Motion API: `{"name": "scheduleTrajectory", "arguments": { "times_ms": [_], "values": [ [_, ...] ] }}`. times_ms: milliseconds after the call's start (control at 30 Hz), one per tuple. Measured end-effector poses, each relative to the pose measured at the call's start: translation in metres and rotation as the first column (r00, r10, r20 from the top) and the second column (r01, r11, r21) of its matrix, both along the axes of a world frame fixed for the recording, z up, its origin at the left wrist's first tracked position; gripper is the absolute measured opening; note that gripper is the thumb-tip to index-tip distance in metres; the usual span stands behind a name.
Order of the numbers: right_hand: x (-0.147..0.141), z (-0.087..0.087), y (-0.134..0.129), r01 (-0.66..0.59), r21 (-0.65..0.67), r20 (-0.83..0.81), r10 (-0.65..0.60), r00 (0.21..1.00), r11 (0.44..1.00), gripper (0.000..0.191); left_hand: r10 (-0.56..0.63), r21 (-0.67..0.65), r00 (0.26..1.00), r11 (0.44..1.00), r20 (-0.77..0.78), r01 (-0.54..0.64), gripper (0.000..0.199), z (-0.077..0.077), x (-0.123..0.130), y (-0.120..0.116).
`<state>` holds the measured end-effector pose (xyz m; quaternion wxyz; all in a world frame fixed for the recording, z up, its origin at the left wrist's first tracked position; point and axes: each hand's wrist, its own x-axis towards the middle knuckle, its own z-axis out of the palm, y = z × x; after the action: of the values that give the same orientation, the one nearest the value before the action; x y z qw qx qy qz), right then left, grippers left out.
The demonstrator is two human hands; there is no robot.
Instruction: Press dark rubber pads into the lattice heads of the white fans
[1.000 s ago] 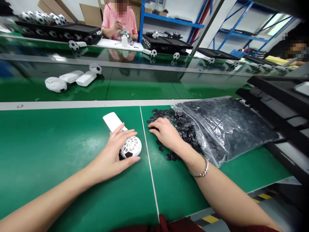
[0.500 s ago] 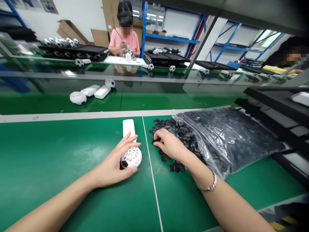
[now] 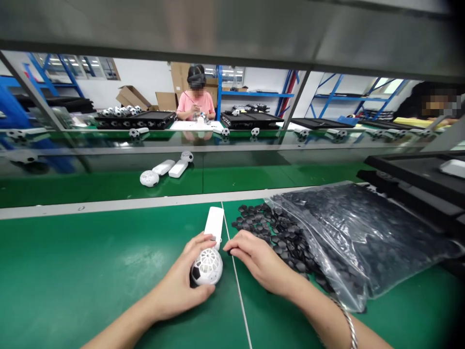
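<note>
A white handheld fan [image 3: 214,224], or something very like one, lies on the green work surface with its handle pointing away from me. Its round, football-patterned head [image 3: 209,267] has an open grille on top and a black pentagon on the left side. My left hand [image 3: 179,287] curls around this head, thumb at the near side and fingers at the far side. Just right of it, my right hand [image 3: 259,261] pinches a small black piece [image 3: 229,252], partly hidden by the fingertips. Behind that hand spreads a pile of loose black pentagon pieces [image 3: 257,220].
A clear plastic bag [image 3: 348,237] full of black pieces lies at right, beside stacked black trays [image 3: 407,186]. Across a raised ledge [image 3: 145,199] are more white fans [image 3: 178,168]. A co-worker [image 3: 196,103] sits opposite. A grey shelf [image 3: 218,34] hangs overhead.
My right hand has left the pile, carrying a black piece toward the fan head. The fan has tilted slightly, its handle now leaning right. The camera view has tipped upward.
</note>
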<state>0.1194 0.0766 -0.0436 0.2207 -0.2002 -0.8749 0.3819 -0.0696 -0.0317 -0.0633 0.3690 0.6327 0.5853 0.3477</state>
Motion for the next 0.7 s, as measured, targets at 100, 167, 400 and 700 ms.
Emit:
{"name": "scheduleTrajectory", "arguments": {
  "times_ms": [100,167,400,700],
  "values": [
    [-0.003,-0.001,-0.003,0.103,-0.033,-0.062,-0.105,0.993,0.994,0.010,0.011,0.006,1.000,1.000,0.006,-0.011,0.065,-0.002,0.002,0.000],
    [-0.004,0.000,-0.005,0.101,-0.051,-0.086,-0.105,0.991,0.994,0.008,-0.029,-0.007,1.000,1.000,0.011,0.030,0.068,-0.001,0.002,0.001],
    [-0.001,0.004,-0.011,-0.130,0.099,-0.139,0.143,0.980,0.987,0.013,-0.095,0.021,0.995,0.995,-0.007,0.095,0.066,0.004,0.001,0.003],
    [-0.006,0.004,-0.020,-0.278,0.284,-0.042,0.301,0.953,0.918,0.014,-0.121,0.078,0.991,0.989,-0.049,0.125,0.061,0.005,0.000,0.004]
  ]
}}
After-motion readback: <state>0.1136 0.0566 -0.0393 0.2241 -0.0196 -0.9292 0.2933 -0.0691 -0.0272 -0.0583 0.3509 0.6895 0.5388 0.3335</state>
